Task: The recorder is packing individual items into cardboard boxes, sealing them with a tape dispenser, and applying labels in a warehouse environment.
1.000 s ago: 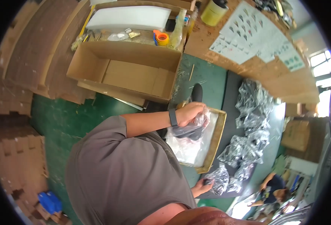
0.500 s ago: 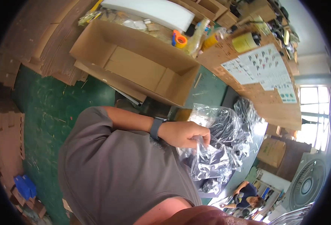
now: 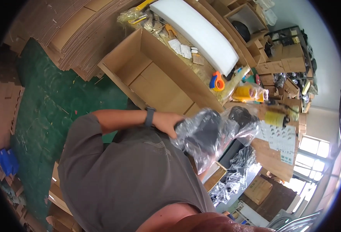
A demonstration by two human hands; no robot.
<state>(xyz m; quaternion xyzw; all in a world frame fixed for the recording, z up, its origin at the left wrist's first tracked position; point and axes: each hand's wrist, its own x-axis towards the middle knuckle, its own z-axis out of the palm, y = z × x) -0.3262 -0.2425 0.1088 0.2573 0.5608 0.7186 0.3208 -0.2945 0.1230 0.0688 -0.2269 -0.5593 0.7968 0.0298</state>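
Note:
My left hand (image 3: 165, 123), with a dark watch on its wrist, is closed on the near end of a black item in a clear plastic bag (image 3: 203, 133). The bagged item is held up beside the near right corner of an open cardboard box (image 3: 160, 83). Its exact kind does not show through the crinkled plastic. Farther right, a second dark bulge in clear plastic (image 3: 242, 118) adjoins it; whether both are one piece I cannot tell. Only a sliver of skin shows below the bag, perhaps my right arm; the fingers of my right hand are hidden.
Beyond the box lie a long white foam block (image 3: 195, 33), an orange and blue tape dispenser (image 3: 217, 81) and yellow tape rolls (image 3: 244, 92). More clear plastic wrapping (image 3: 238, 170) lies at the right. Flattened cardboard (image 3: 75, 34) is stacked at the left above a green floor (image 3: 77, 102).
The black item in its plastic bag has been lifted off the right-hand surface toward the box, my left hand gripping it. The view has turned, so the box now appears farther right.

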